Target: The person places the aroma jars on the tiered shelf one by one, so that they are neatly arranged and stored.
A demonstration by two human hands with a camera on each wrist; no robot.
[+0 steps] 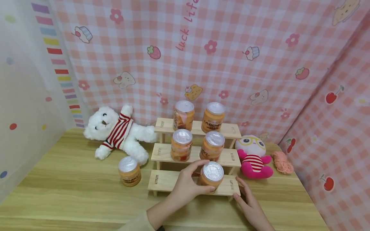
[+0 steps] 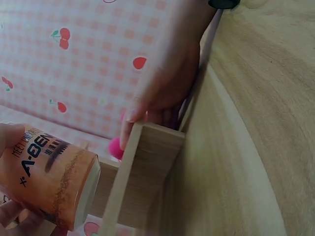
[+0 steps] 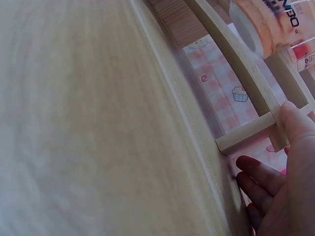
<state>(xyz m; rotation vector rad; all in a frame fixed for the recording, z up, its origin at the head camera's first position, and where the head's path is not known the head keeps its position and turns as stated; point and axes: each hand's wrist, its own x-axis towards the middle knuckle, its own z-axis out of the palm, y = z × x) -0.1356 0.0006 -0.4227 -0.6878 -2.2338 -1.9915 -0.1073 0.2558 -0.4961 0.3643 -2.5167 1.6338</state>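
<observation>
My left hand grips an orange can with a silvery ribbed lid, thumb in front and index finger behind. The can is upright, close over the right half of the lowest tier of a wooden three-tier shelf. "A-BEN" lettering shows on its side in the left wrist view. At that tier's right end, my right hand holds the board between thumb and index finger; its other fingers extend below in the right wrist view. Two similar cans stand on the middle tier and two more cans on the top tier.
Another orange can stands on the wooden table left of the shelf. A white teddy bear lies behind it. Right of the shelf are a pink plush toy and a peach yarn bundle. A checked curtain hangs behind.
</observation>
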